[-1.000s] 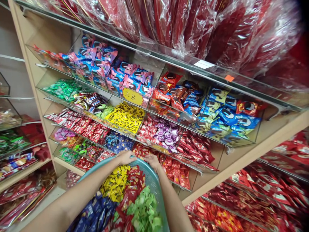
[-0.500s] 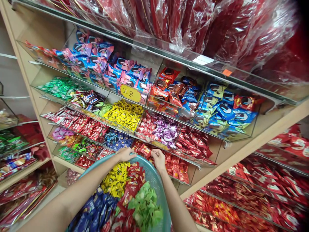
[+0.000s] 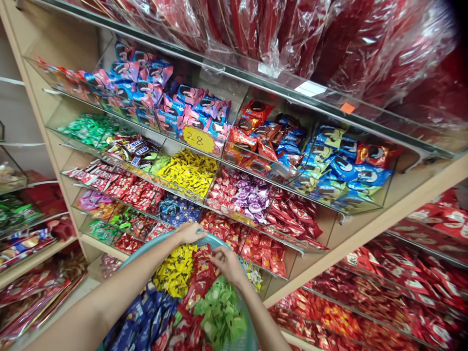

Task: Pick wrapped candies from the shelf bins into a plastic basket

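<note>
Red-wrapped candies (image 3: pixel 202 267) are lying inside the teal basket (image 3: pixel 216 240), running from near its far rim toward the person, between yellow-wrapped candies (image 3: pixel 174 275) on the left and green-wrapped ones (image 3: pixel 221 309). The right hand (image 3: pixel 227 264) is reaching in from their right, being nearer; its grip is bunching nearly closed, any candy inside impossible to tell. The left hand (image 3: pixel 189 233) is curling over the rim.

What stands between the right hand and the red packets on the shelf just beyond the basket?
The basket's far rim: the right hand is over the basket, the red packets beyond that rim. Nothing else visible, though the rim may hide more.
</note>
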A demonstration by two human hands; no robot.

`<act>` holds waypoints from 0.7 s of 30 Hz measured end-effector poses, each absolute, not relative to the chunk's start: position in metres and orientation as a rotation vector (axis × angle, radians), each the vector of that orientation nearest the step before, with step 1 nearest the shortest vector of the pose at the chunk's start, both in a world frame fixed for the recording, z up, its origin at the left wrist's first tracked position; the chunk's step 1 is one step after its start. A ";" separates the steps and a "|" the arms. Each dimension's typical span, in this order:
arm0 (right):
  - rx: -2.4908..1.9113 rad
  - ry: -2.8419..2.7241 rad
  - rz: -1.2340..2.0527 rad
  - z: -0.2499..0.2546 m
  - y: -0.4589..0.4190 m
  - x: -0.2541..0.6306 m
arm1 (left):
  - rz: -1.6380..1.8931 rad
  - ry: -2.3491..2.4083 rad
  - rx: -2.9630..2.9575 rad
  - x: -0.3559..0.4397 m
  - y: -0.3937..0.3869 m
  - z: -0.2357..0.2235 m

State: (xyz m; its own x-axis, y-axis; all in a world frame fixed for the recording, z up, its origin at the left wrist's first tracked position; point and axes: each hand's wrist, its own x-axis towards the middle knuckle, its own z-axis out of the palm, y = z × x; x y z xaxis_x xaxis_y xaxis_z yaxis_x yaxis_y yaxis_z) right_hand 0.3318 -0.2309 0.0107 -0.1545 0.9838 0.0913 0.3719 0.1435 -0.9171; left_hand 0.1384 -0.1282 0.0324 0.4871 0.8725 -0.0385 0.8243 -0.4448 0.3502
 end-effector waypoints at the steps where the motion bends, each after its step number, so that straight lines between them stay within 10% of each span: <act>1: -1.363 -1.626 0.914 0.012 -0.225 0.333 | 0.208 1.437 2.406 0.138 -0.129 0.033; 21: -1.652 -0.822 0.981 -0.007 -0.073 0.340 | 0.260 1.430 2.376 0.135 -0.130 0.031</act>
